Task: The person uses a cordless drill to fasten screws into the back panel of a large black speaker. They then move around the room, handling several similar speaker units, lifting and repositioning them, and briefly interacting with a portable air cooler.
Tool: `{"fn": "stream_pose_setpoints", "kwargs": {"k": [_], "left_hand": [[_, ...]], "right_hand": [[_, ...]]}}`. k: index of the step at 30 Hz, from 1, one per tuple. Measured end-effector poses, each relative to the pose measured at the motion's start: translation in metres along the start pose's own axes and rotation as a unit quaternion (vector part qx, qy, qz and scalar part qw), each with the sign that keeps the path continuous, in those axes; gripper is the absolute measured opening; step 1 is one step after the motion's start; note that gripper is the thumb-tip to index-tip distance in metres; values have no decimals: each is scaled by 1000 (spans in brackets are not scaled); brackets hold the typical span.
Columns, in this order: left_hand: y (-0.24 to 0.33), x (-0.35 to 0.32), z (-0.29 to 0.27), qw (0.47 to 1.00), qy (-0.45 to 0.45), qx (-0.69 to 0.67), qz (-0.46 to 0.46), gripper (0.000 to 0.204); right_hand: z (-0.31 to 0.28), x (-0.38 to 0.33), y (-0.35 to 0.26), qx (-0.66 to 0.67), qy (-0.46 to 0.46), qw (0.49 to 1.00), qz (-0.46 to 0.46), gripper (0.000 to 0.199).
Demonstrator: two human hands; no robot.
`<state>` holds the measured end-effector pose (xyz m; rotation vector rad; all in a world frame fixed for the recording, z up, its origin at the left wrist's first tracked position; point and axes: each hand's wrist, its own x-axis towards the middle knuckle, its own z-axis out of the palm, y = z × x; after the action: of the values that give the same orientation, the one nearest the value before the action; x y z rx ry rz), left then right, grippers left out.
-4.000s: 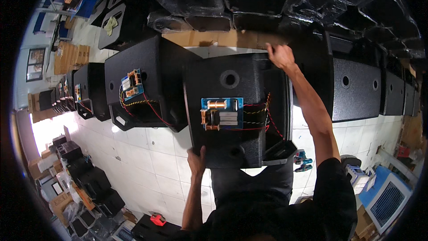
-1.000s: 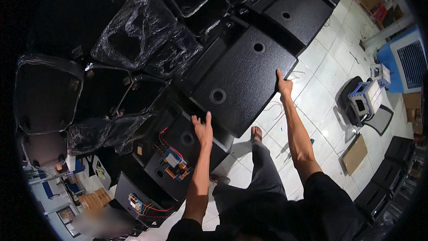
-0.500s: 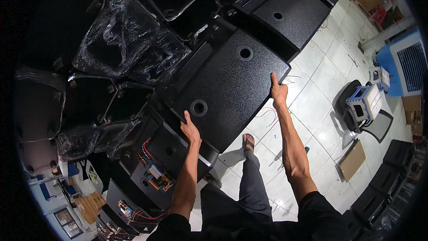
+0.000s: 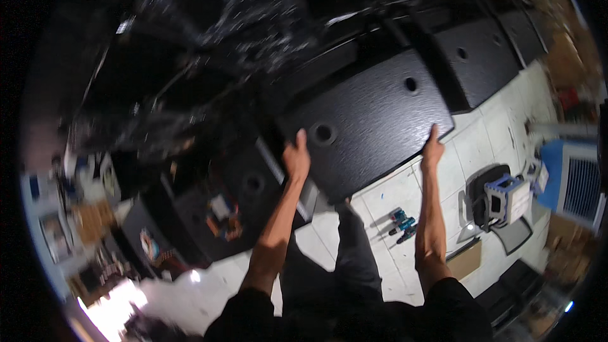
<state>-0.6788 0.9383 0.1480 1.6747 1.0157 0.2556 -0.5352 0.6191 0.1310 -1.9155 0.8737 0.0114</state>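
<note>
A large black speaker cabinet (image 4: 380,123) with textured sides and two round holes lies in front of me, tilted in the view. My left hand (image 4: 296,158) grips its near-left edge, thumb up on the top face. At the near-right corner my right hand (image 4: 432,149) holds the other end, thumb also on top and the fingers hidden below the edge. Whether the cabinet is lifted or rests on something cannot be made out. Left of it stands another black cabinet (image 4: 253,183), with a circuit board and wires (image 4: 223,212) on it.
More black cabinets (image 4: 484,57) line up at the far right. Plastic-wrapped dark goods (image 4: 253,19) are stacked behind. On the white tiled floor (image 4: 380,259) are a teal power drill (image 4: 403,225), a folding stool (image 4: 506,201) and a cardboard sheet (image 4: 465,259). A blue air cooler (image 4: 573,180) stands right.
The view has swung and blurred, so the scene sits tilted differently. The cabinet and both hands appear farther right, with the grip kept. The power drill now shows more fully beside my right forearm.
</note>
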Motion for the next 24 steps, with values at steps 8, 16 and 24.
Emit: {"fn": "stream_pose_setpoints", "kwargs": {"k": [8, 16, 24], "left_hand": [[46, -67, -101, 981, -149, 119, 35, 63], [-125, -116, -377, 890, 342, 303, -11, 36], [-191, -85, -414, 967, 191, 81, -147, 48]], "right_hand": [[-20, -65, 24, 102, -98, 990, -20, 66], [-27, -316, 149, -37, -332, 937, 102, 67], [42, -386, 117, 118, -372, 903, 180, 81]]}}
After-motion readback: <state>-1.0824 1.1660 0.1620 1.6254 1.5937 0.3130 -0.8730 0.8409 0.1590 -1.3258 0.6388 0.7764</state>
